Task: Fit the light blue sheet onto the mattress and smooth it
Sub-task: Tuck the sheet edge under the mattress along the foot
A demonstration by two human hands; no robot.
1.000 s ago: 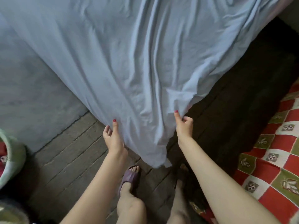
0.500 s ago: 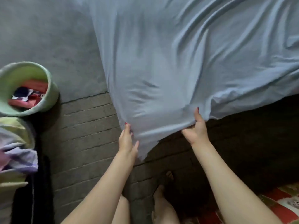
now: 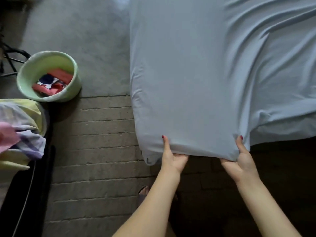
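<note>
gripping the light blue sheet (image 3: pixel 196 74) hem, left hand (image 3: pixel 172 159) and right hand (image 3: pixel 239 162) pinch it.

The sheet (image 3: pixel 205 74) filled the upper right of the frame. Both hands, left hand (image 3: pixel 172 158) and right hand (image 3: pixel 239 161), sat at its lower edge. A bucket (image 3: pixel 71 89) stood at centre left, above a cloth pile (image 3: pixel 22 130).

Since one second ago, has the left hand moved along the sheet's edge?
Cannot tell. The camera itself swung, so the floor and green basket shifted too. The left hand still grips the sheet hem, near its hanging corner.
</note>
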